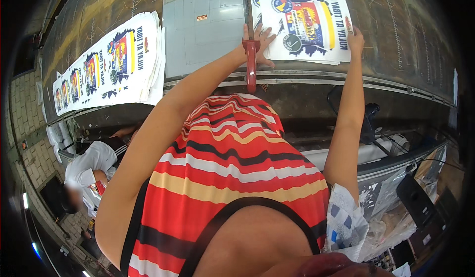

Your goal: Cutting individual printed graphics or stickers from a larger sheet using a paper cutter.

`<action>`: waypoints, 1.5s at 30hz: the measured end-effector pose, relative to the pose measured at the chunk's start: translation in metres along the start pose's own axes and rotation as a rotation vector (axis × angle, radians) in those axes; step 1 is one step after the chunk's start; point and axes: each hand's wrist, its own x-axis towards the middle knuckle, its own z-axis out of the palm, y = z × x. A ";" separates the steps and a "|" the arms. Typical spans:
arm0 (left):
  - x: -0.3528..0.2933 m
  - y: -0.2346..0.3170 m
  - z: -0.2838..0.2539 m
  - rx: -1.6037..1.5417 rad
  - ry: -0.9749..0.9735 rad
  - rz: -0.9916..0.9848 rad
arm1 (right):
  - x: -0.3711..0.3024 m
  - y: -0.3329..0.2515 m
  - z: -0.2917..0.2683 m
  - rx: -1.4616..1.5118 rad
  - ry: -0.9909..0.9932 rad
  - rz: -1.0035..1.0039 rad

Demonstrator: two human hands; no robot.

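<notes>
A stack of white printed sheets (pixel 324 54) lies on the dark worktable, with a blue, red and yellow design on the top sheet. My right hand (pixel 356 43) pinches the right edge of the stack. At its left edge, my left hand (pixel 262 42) rests with its fingers spread, some of them touching the paper. The red handle (pixel 251 71) of a paper cutter crosses over my left wrist and hides part of that hand. Left of the handle lies the cutter's grey board (pixel 205 39), marked with thin lines.
More printed sheets (pixel 106 74) fan out in an overlapping row on the far left of the table (pixel 391 9). A metal rail (pixel 381 81) runs along the near edge. Below left, a person in a white shirt (pixel 91 165) bends over. A black monitor (pixel 415 198) stands lower right.
</notes>
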 end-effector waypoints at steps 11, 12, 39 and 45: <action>0.013 0.023 0.007 0.035 0.107 -0.014 | -0.016 -0.025 0.020 -0.117 -0.160 -0.046; 0.013 0.022 0.007 0.018 0.110 -0.004 | -0.020 -0.029 0.023 -0.119 -0.159 -0.045; -0.012 0.015 -0.023 -0.170 0.075 0.096 | 0.026 -0.013 0.020 0.098 -0.366 0.257; -0.001 0.029 -0.018 -0.106 0.124 0.098 | 0.018 -0.020 0.016 -0.009 -0.276 0.193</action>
